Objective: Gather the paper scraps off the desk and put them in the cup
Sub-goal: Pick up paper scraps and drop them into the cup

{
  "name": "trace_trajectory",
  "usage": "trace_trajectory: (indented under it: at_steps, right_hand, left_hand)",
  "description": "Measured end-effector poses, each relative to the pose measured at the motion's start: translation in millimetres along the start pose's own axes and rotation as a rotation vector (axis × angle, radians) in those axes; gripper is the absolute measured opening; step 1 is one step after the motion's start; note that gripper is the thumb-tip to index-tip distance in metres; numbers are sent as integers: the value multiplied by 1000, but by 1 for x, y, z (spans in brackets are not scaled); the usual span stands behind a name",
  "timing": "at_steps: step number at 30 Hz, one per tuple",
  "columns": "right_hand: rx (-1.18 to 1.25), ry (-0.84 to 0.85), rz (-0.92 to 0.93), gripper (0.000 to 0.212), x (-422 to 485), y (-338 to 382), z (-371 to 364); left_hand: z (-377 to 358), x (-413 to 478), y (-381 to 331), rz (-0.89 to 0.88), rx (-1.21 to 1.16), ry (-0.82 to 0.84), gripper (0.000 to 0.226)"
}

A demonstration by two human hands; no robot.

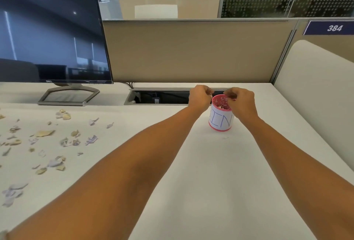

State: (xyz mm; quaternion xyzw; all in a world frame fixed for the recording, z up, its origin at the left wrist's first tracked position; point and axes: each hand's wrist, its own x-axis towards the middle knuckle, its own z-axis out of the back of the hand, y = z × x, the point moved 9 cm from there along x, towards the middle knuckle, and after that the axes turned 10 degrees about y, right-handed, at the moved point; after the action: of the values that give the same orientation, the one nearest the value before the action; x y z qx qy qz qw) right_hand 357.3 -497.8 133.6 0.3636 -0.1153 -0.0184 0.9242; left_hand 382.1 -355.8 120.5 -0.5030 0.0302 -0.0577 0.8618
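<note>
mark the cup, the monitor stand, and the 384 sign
cup (220, 122): head view, white paper label on its side.
monitor stand (69, 97): head view, grey base frame.
384 sign (329, 27): head view, blue plate beside the digits.

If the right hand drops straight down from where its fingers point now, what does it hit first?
Most likely the pink cup: the right hand hangs over its rim, fingers curled downward toward the opening. Depth is uncertain.
</note>
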Motion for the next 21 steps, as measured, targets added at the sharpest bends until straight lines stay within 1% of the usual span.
trace_trajectory:
  at_steps: [4,7,10,14,21]
  right_hand:
    - [121,-68,38,22,-22,20,-4]
    - [169,-22,71,20,-43,41,-26]
    - [189,95,87,19,-64,65,-66]
    - [194,274,142,19,-100,104,-129]
    - [228,592,298,16,-171,179,-216]
  left_hand:
    - [25,-23,31,31,60,-50,26]
    - [51,-53,66,95,75,-138,25]
    - [80,-98,102,149,89,-265,22]
    - [122,-163,144,186,129,-342,26]
    - [226,-275,208,306,201,-515,31]
